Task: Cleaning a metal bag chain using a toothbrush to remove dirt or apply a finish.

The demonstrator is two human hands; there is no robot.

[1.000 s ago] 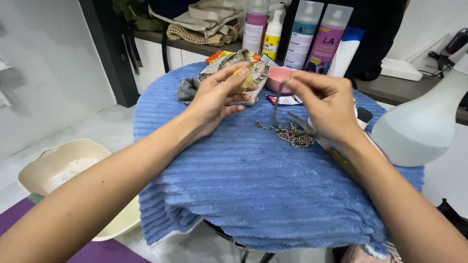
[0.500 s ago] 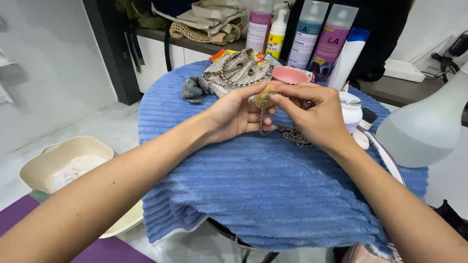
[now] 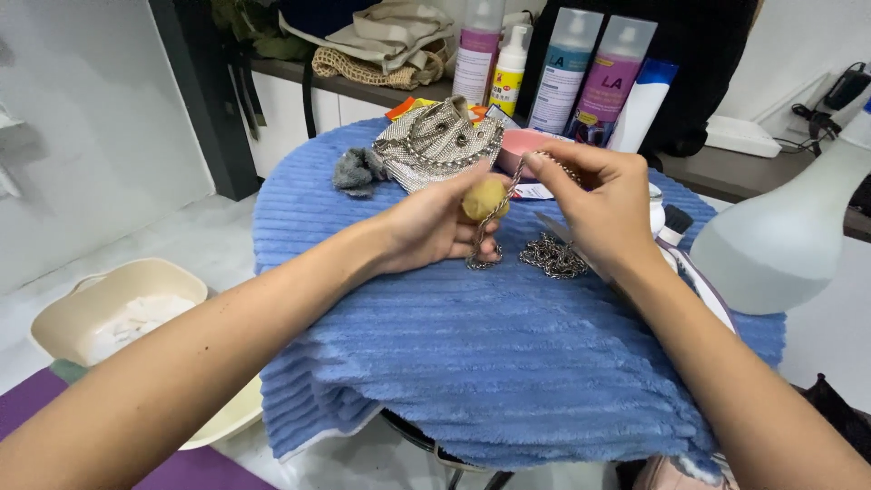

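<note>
Two hands are engaged above the blue towel (image 3: pixel 508 354); a yellow sponge (image 3: pixel 484 197) is pinched in the left hand (image 3: pixel 434 227); a metal chain (image 3: pixel 544 254) is gripped between closed fingers of the right hand (image 3: pixel 594 204).

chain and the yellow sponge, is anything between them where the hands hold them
Nothing visible does. The left hand presses the yellow sponge right against the chain, which the right hand holds up taut; the rest lies piled on the blue towel.
</note>
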